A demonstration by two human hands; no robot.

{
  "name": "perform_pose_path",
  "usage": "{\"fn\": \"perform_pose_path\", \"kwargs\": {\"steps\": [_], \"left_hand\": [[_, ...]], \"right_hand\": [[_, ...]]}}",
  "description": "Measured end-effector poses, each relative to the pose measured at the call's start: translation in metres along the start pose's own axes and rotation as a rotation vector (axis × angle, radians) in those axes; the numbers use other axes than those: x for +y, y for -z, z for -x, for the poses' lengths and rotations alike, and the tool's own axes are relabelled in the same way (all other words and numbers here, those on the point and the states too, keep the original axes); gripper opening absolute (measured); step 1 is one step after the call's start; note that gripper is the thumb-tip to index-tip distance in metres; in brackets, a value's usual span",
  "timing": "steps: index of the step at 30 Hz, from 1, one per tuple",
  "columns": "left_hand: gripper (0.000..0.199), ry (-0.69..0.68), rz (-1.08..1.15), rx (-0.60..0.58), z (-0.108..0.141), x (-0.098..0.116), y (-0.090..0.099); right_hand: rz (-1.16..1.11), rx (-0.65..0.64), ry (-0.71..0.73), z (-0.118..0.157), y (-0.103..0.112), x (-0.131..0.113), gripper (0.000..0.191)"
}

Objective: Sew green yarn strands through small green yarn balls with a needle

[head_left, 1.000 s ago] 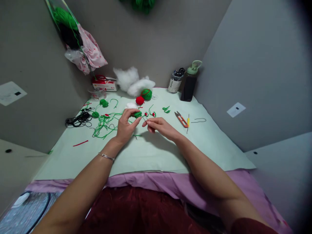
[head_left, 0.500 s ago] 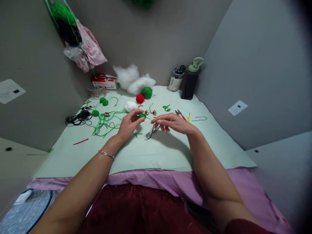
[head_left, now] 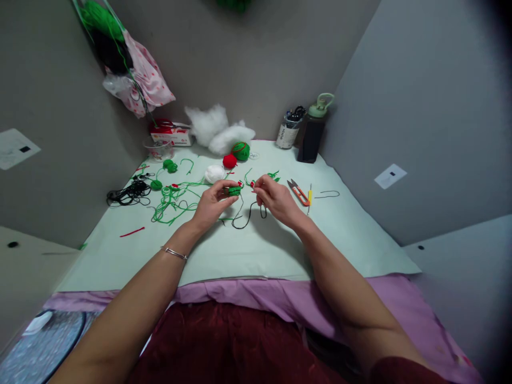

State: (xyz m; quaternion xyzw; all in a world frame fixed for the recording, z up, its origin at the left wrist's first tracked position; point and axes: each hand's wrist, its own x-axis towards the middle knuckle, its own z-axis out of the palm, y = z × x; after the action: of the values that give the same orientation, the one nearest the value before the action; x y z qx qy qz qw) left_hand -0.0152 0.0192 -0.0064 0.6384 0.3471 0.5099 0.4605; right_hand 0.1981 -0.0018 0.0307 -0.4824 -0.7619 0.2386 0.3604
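Between the thumb and fingers of my left hand (head_left: pixel 216 202) is a small green crocheted piece (head_left: pixel 234 190). My right hand (head_left: pixel 276 198) is closed in a pinch just right of it; black yarn (head_left: pixel 241 227) loops down from its fingers to the tabletop and up toward the green piece. Whether a needle is in that pinch is too small to tell. A small red and white piece (head_left: pixel 240 183) lies beyond the green piece, and another (head_left: pixel 252 184) is close to my right fingertips.
Orange snips (head_left: pixel 301 193) and a yellow-handled hook (head_left: pixel 310 197) lie right of my hands. Tangled green yarn (head_left: pixel 170 205) and black yarn (head_left: pixel 130 193) spread at left. Yarn balls, white stuffing (head_left: pixel 218 128), a box (head_left: pixel 173 135), a pen cup (head_left: pixel 288 133) and a bottle (head_left: pixel 312 136) stand behind.
My right hand has moved slightly left and its spread fingers have drawn into a pinch. The black yarn hangs in a wider loop, and the snips show more fully. My left hand stays nearly still.
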Motion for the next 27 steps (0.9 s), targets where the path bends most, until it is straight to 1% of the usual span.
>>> {"fn": "perform_pose_path", "kwargs": {"steps": [3,5,12,21,27], "left_hand": [[0.031,0.002,0.004,0.0,-0.0002,-0.0004,0.0003],[0.031,-0.002,0.001,-0.001,-0.0002,-0.0003,0.0004],[0.029,-0.016,-0.019,-0.013,0.0006,0.0018,-0.0005],[0.031,0.0,-0.029,-0.025,0.0007,-0.0007,-0.0001],[0.032,0.005,-0.025,-0.016,0.0002,-0.002,0.001]], "right_hand": [[0.088,0.091,0.14,-0.0008,-0.0032,0.0002,0.007],[0.129,0.127,0.182,-0.001,-0.0032,-0.0003,0.008],[0.187,0.094,0.157,-0.0008,-0.0045,0.0014,0.01],[0.199,0.098,0.198,-0.0004,-0.005,0.0036,0.01],[0.201,0.091,0.189,-0.0005,-0.0051,0.0034,0.011]]}}
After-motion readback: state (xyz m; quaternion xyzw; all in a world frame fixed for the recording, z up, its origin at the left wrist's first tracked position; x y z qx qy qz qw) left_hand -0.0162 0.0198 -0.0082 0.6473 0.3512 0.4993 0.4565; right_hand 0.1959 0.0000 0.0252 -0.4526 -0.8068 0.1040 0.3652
